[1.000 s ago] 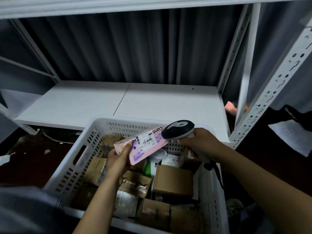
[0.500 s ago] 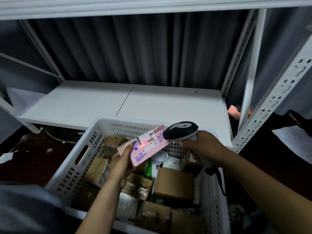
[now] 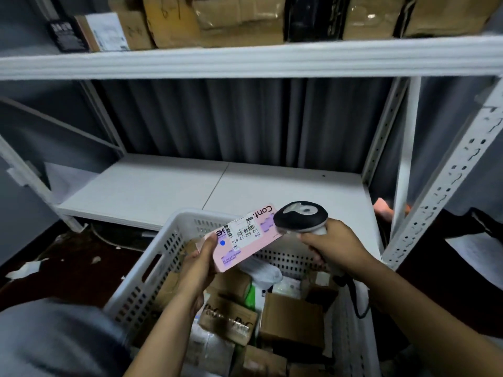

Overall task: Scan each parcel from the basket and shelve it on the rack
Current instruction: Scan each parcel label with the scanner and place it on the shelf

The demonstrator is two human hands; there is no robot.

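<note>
Red scan line noted on the label half a second back is no longer seen. The view has been raised, so the upper shelf [image 3: 245, 61] and its stacked cartons [image 3: 239, 20] are now taken in. The scan is judged done or just finishing, and shelving of this parcel is taken to be the next step. The pink parcel [image 3: 242, 238] is held above the far rim of the basket [image 3: 152, 278], tilted, label face up. The left hand [image 3: 200, 261] is closed on the parcel's near end, thumb pressed on the label face, fingers wrapped beneath. The right hand [image 3: 334, 244] is curled round the grip of the scanner [image 3: 300, 217]. Its black head is held at the parcel's far end; actual contact cannot be told. The lower shelf [image 3: 163, 189] lies just beyond the basket and is judged the likely destination. Many brown boxes [image 3: 292, 317] and wrapped packets are left inside the basket, so the task is judged far from finished.
</note>
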